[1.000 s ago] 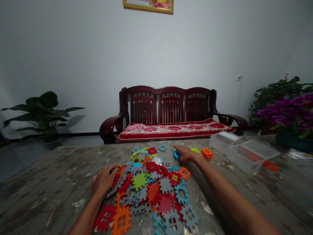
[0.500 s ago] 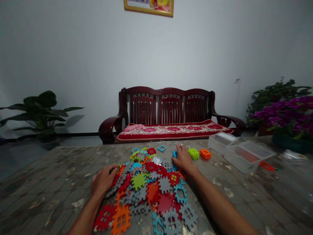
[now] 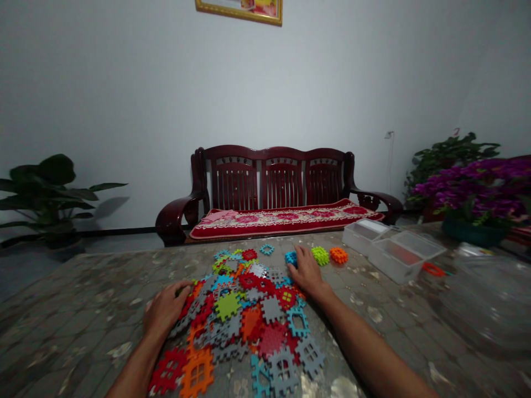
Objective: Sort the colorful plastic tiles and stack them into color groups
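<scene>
Head camera had the right hand (image 3: 308,271) right at the blue block (image 3: 291,257), left of the green block (image 3: 320,256); grasp impossible to tell! Even pressure on opposite faces looked wisest, the left hand (image 3: 164,305) loosely curled by the tile pile (image 3: 271,309), its hold unclear.

My head camera looks forward and down, over the near table (image 3: 112,293) toward the bench (image 3: 282,167), edges seemingly blurred.

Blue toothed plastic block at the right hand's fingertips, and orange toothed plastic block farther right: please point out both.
Blue toothed plastic block (image 3: 291,257), head view: its visible left part.
Orange toothed plastic block (image 3: 339,255), head view: its middle.
</scene>
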A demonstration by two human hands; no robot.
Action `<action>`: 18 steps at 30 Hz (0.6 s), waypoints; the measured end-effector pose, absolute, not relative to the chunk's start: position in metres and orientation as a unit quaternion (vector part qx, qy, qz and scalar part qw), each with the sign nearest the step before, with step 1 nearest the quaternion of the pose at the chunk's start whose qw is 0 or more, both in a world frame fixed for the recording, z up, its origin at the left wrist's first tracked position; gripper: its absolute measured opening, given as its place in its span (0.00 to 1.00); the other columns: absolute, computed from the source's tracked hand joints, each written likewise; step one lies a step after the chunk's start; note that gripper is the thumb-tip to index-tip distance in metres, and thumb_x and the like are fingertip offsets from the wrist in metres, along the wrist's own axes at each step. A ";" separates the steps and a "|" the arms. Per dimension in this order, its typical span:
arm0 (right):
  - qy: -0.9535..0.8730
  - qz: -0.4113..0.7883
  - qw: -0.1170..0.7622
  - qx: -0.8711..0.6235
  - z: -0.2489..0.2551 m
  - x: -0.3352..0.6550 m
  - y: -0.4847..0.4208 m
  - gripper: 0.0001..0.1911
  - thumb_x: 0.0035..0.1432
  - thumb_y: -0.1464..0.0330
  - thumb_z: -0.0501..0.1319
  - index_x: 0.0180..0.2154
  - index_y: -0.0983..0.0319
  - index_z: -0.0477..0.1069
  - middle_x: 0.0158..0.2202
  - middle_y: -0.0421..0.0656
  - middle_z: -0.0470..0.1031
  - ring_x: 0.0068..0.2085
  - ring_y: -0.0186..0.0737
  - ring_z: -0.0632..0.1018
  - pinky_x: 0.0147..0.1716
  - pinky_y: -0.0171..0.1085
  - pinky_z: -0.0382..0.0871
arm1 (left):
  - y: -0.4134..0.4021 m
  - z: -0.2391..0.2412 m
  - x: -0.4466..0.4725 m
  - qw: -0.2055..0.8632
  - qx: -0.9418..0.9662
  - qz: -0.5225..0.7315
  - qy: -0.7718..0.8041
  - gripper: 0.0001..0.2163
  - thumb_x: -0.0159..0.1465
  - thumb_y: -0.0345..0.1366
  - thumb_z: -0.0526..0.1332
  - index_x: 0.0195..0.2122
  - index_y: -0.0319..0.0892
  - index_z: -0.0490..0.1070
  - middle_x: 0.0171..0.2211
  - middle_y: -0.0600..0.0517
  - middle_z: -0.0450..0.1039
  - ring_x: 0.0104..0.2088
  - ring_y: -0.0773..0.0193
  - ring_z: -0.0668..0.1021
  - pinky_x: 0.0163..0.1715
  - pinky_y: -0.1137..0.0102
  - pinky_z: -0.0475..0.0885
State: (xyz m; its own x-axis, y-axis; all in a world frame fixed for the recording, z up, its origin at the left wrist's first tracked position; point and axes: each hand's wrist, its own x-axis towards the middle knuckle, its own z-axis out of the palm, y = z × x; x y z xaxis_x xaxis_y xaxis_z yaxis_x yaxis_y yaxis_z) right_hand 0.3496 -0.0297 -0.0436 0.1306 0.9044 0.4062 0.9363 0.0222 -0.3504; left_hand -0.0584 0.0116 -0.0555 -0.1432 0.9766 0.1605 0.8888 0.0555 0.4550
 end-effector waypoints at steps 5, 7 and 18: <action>-0.645 -0.004 0.378 -0.664 -0.055 0.358 -0.059 0.25 0.64 0.69 0.54 0.61 0.61 0.66 0.58 0.51 0.72 0.60 0.48 0.71 0.64 0.46 0.62 | 0.012 -0.054 -0.058 0.097 0.651 0.221 0.720 0.20 0.68 0.44 0.52 0.50 0.49 0.83 0.56 0.47 0.80 0.55 0.48 0.80 0.54 0.58 0.73; -0.634 0.020 0.382 -0.673 -0.058 0.358 -0.068 0.21 0.63 0.71 0.52 0.56 0.59 0.70 0.53 0.49 0.75 0.56 0.46 0.74 0.60 0.44 0.66 | 0.011 -0.052 -0.057 0.095 0.652 0.219 0.720 0.20 0.68 0.44 0.52 0.50 0.49 0.83 0.56 0.47 0.80 0.55 0.48 0.80 0.54 0.57 0.73; -0.628 0.044 0.343 -0.697 -0.051 0.356 -0.068 0.21 0.61 0.76 0.49 0.47 0.58 0.75 0.47 0.47 0.77 0.52 0.45 0.76 0.56 0.41 0.68 | 0.003 -0.044 -0.049 0.091 0.646 0.209 0.728 0.19 0.69 0.43 0.53 0.51 0.50 0.82 0.56 0.47 0.80 0.55 0.49 0.79 0.54 0.58 0.71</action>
State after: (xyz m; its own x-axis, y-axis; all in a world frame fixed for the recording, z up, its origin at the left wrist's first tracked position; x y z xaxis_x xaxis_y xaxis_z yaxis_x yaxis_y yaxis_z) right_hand 0.3559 -0.0682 -0.0513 0.2064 0.9060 0.3695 0.8457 0.0248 -0.5331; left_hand -0.0488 0.0032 -0.0437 -0.1487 0.9793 0.1374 0.9029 0.0778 0.4228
